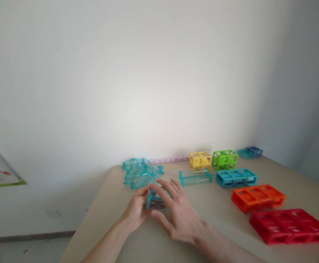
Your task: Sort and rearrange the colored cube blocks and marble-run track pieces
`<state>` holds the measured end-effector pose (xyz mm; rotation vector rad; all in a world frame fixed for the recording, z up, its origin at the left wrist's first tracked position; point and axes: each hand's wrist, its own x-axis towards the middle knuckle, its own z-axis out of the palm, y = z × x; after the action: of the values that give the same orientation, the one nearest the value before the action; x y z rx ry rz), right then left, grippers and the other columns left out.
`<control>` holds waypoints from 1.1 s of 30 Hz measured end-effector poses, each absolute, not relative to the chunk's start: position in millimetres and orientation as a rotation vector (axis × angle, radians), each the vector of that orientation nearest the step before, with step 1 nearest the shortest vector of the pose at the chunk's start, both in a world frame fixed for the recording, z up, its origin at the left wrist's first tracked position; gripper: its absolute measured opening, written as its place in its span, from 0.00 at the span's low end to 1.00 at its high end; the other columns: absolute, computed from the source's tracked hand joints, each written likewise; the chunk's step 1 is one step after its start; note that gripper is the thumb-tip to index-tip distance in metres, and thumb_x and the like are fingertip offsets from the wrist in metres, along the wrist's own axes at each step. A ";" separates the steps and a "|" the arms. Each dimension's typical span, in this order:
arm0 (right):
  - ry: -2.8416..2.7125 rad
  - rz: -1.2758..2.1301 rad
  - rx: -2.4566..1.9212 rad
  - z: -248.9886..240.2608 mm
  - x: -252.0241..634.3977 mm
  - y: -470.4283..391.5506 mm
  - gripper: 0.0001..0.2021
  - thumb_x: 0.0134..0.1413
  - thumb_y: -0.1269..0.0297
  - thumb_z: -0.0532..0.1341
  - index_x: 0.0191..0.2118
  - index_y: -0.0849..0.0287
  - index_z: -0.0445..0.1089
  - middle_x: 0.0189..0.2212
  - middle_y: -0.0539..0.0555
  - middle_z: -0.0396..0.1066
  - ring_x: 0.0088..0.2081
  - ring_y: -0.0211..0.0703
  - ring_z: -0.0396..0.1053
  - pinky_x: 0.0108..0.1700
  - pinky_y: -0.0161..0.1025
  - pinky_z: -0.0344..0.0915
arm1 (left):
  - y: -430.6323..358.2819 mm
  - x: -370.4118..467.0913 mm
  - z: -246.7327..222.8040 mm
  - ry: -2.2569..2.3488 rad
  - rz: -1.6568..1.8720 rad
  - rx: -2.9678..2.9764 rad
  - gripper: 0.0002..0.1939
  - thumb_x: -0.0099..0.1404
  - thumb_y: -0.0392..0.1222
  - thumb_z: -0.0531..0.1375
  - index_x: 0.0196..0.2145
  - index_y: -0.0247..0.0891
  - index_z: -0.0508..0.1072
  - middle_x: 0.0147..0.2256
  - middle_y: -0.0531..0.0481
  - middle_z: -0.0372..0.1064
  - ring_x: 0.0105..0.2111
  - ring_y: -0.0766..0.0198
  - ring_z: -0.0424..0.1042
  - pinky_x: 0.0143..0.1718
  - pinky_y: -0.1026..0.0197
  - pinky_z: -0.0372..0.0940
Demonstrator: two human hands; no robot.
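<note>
translucent teal plastic piece sits between the two hands, over the near part of the beige desk. left hand pinches its left end, thumb and fingers closed on it. right hand is spread over its right side, fingers arched and parted; contact there: cannot tell. hands are close together. beyond them, toward the wall: loose pile of clear teal plastic parts. right of the pile, a separate clear teal plastic frame lies flat. right side of desk, far to near: yellow open plastic block beside green one, then blue, orange, red.
</note>
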<state>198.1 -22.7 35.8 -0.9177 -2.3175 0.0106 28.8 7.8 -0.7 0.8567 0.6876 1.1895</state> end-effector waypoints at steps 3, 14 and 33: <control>-2.401 0.089 -1.031 34.6 186.9 -27.4 0.21 0.56 0.59 0.58 0.55 0.55 0.60 0.48 0.57 0.66 0.50 0.49 0.62 0.58 0.50 0.49 | 7.0 32.0 -8.9 0.789 1.111 0.987 0.10 0.53 0.42 0.67 0.32 0.33 0.76 0.30 0.47 0.74 0.27 0.66 0.71 0.28 0.67 0.64; -2.272 -0.145 -1.802 15.7 214.4 8.1 0.10 0.47 0.70 0.56 0.35 0.62 0.73 0.37 0.62 0.70 0.42 0.56 0.67 0.43 0.46 0.56 | 2.9 31.5 -4.0 0.976 0.919 1.133 0.20 0.58 0.47 0.63 0.45 0.35 0.68 0.50 0.35 0.66 0.33 0.56 0.77 0.30 0.59 0.69; -2.070 -0.263 -1.982 16.1 227.2 19.5 0.10 0.52 0.69 0.54 0.34 0.64 0.73 0.36 0.66 0.71 0.42 0.59 0.66 0.43 0.50 0.54 | 4.2 32.9 -0.7 1.015 0.942 1.246 0.19 0.56 0.51 0.63 0.39 0.34 0.70 0.43 0.39 0.69 0.26 0.60 0.76 0.22 0.63 0.67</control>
<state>227.2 19.5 16.1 -1.9824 -2.0697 -0.2632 32.9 4.2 -0.7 1.2463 1.0146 0.9419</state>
